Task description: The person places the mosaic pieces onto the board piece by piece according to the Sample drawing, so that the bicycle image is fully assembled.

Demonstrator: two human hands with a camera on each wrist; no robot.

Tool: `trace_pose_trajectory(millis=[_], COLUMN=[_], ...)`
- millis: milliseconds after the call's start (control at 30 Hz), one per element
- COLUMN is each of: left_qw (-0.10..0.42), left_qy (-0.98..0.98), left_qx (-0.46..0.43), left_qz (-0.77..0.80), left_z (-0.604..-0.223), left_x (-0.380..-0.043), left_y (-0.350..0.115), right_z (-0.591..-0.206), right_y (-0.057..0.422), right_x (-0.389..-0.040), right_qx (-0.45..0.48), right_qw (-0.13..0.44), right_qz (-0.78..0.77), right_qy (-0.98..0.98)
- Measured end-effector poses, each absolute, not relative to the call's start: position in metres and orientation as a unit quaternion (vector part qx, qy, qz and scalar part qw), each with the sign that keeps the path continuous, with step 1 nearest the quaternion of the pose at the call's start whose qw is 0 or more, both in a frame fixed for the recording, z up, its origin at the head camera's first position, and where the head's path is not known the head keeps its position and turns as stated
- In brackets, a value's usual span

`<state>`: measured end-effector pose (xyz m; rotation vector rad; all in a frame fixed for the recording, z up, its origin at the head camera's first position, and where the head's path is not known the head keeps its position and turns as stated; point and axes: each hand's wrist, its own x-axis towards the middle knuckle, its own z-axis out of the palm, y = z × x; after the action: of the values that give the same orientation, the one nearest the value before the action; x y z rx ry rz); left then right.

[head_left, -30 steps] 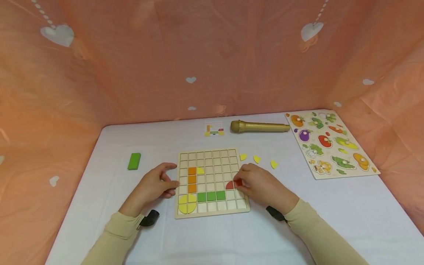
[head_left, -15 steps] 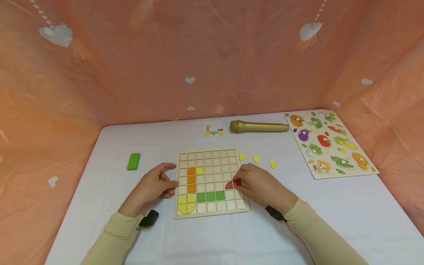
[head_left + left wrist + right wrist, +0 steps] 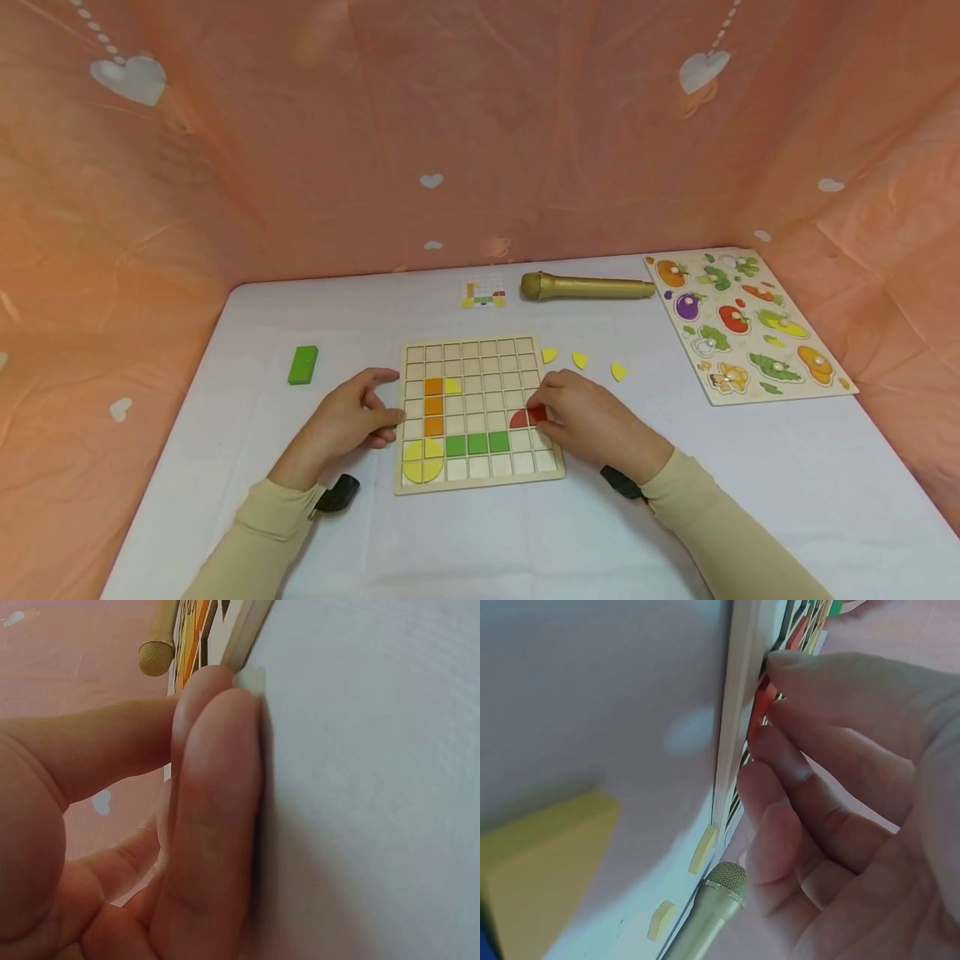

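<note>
A wooden grid board (image 3: 480, 490) lies on the white-covered table. At its right side my right hand (image 3: 592, 421) pinches a red tile (image 3: 537, 415) between thumb and fingers; the hand partly hides its shape. Left of it in the grid sits a red quarter-circle tile (image 3: 519, 420). The right wrist view shows the held red tile (image 3: 762, 705) at the board's edge. My left hand (image 3: 341, 425) touches the board's left edge with loosely bent fingers. In the grid are several yellow quarter-circles (image 3: 423, 462), orange squares (image 3: 434, 406) and green squares (image 3: 477, 444).
Three yellow quarter-circle tiles (image 3: 580, 360) lie right of the board. Behind stand a small pattern card (image 3: 483, 292) and a gold microphone (image 3: 592, 287). A vegetable puzzle board (image 3: 750, 325) is at the right, a green block (image 3: 303, 365) at the left.
</note>
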<state>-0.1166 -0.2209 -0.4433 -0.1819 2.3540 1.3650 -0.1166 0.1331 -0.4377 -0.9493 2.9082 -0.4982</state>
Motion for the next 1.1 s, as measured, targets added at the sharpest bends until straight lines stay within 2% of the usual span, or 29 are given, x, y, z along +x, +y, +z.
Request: trace_pose_trajectory(millis=[433,633,867,1100], left_qw=[0.208,0.211,0.211,0.213], left_qy=[0.843,0.842,0.844,0.843], left_qx=[-0.062,-0.064,-0.073,-0.083], left_qz=[0.491,0.492,0.487,0.488], left_z=[-0.443,-0.444,-0.442,-0.445], left_x=[-0.118,-0.121,-0.119,-0.117], left_y=[-0.219,-0.218,-0.219,-0.22], right_z=[-0.436,-0.427,-0.423,-0.423], right_y=[0.138,0.162,0.196,0.224], right_x=[-0.12,-0.132,-0.139,-0.149], right_qx=[-0.303,-0.302,-0.227,-0.199], right_qw=[0.023,0.002,0.044,0.049], right_qz=[-0.164,-0.16,-0.183,-0.174], right_qy=[0.938,0.94,0.955,0.963])
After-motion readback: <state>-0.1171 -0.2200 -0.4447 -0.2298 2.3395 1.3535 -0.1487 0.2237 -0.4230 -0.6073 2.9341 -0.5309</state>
